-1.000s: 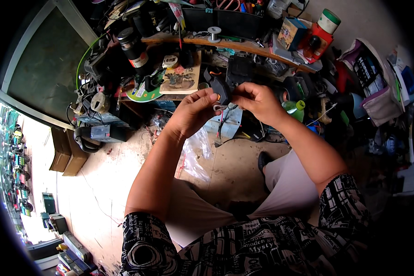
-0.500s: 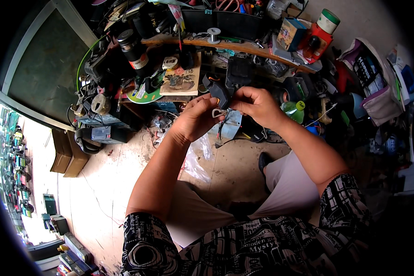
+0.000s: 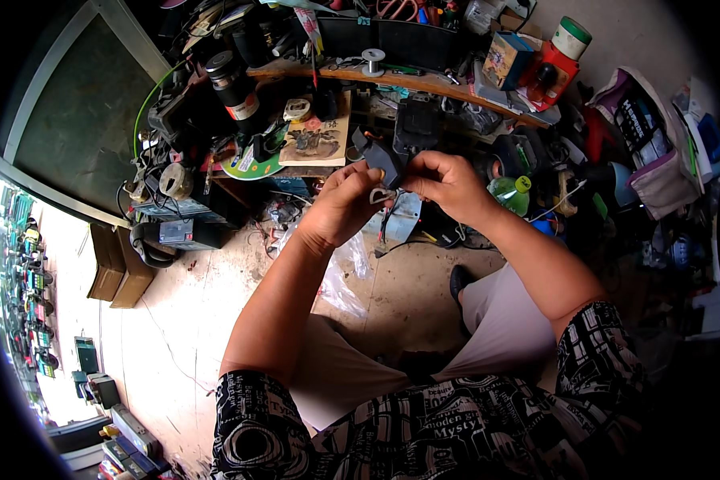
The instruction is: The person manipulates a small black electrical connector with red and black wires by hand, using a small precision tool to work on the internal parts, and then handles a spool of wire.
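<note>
Small pale metal clip-like part is pinched between both hands, held above lap, in front of cluttered counter. Left hand grip is pressed on part; right hand grip likewise. Clear plastic bag is seen hanging below. Risk judged: part could be dropped onto floor if pinch slips.
</note>
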The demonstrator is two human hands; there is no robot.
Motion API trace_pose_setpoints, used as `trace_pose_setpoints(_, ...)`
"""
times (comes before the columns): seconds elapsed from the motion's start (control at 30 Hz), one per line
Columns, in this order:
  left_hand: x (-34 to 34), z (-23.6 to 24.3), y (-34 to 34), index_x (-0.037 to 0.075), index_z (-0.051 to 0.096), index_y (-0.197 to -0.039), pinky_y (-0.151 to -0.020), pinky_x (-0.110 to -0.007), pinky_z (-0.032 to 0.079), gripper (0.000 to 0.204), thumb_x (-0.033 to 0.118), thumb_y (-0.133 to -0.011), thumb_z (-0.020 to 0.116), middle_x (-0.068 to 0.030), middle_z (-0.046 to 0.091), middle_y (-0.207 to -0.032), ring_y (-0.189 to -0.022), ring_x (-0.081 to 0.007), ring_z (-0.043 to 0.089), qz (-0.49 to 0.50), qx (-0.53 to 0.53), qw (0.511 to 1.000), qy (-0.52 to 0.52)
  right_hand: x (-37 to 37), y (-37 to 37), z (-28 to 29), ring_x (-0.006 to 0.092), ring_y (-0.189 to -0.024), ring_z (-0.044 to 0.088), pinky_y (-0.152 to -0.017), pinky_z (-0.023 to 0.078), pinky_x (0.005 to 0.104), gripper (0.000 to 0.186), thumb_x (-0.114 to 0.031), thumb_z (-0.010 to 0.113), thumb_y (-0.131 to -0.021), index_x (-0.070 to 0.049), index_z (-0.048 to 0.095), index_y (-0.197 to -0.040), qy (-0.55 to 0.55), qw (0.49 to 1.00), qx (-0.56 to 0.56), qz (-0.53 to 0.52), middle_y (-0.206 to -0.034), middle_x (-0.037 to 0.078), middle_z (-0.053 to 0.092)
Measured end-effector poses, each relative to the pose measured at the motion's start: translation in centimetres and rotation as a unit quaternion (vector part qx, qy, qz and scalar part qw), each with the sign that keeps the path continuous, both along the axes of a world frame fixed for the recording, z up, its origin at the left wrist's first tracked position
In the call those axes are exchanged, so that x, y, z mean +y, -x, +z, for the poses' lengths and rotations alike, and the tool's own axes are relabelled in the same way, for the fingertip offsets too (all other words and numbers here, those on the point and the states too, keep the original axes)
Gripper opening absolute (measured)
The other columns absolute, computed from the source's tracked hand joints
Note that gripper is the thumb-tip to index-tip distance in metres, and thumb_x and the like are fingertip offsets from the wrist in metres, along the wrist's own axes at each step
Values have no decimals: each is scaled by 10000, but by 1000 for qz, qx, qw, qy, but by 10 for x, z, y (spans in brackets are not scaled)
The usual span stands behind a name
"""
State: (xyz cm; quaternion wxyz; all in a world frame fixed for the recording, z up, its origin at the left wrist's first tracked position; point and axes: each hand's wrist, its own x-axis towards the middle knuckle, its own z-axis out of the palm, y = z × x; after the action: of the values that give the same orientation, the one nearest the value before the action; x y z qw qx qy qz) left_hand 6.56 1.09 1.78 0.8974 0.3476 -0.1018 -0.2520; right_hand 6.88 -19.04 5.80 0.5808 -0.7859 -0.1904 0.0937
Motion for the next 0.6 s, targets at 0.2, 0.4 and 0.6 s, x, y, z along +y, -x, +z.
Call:
trace_pose_setpoints(0.2, 3, 1, -1, 38, 569, -1077, -817, -325, 486, 274, 228, -881, 589, -67, 613, -991, -882, -177, 580, -10, 62, 997, 37, 3, -3, 3, 60, -693, 546, -648, 452, 230, 130, -124, 670, -853, -18, 657, -927, -12, 1000, 6, 6, -774, -4, 629)
trace_pose_setpoints(0.4, 4, 2, -1, 31, 564, -1091, -833, -326, 497, 305, 248, -879, 595, -77, 618, -999, -891, -194, 601, -14, 60, 997, 44, 1, -6, 1, 60, -689, 543, -647, 453, 230, 135, -122, 666, -856, -13, 653, -936, -16, 1000, 11, 7, -784, -6, 631)
trace_pose_setpoints(0.6, 3, -1, 0, 41, 562, -1087, -838, -333, 482, 300, 240, -866, 600, -58, 604, -1028, -915, -186, 567, -13, 73, 997, 33, 3, -4, -4, 47, -638, 510, -578, 426, 208, 102, -131, 663, -863, -42, 640, -908, -19, 1000, -3, 18, -753, -33, 594)
